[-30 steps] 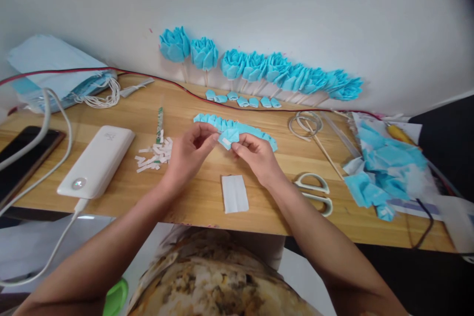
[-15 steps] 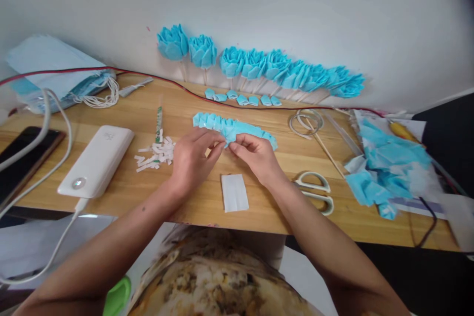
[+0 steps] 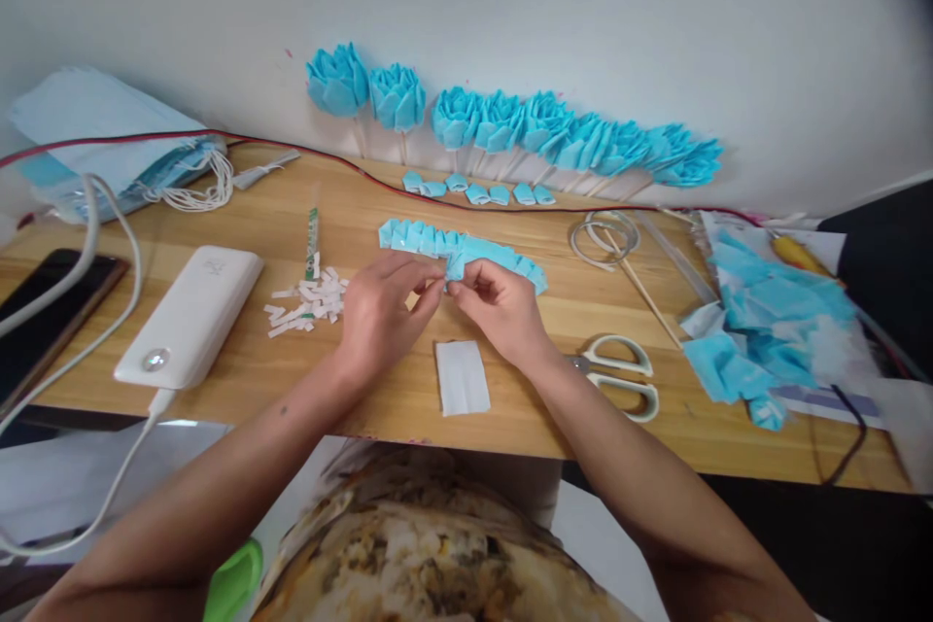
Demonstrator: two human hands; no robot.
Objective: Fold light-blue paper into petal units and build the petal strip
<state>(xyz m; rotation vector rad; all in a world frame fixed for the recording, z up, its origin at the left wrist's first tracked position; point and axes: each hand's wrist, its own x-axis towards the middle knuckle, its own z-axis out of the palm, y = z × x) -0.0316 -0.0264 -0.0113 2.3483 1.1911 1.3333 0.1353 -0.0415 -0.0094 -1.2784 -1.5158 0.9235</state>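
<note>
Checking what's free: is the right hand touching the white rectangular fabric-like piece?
Apart. The head view shows brown wooden tabletop between the right hand and white piece.

Soft, diffuse indoor light of moderate brightness; the source lies out of view. The wall point(image 3: 510, 0) appears pale grey, with faint shadow near the flowers point(image 3: 397, 99). Beneath the table point(image 3: 408, 398), the right side falls nearly black; at left, a small glare marks a white sheet point(image 3: 65, 466). Detail is soft in the blue piece point(image 3: 455, 264) between left hand point(image 3: 386, 306) and right hand point(image 3: 508, 308), and smeared in the scraps point(image 3: 773, 311). Wide-angle stretching affects the margins; the upper right corner darkens to black.
</note>
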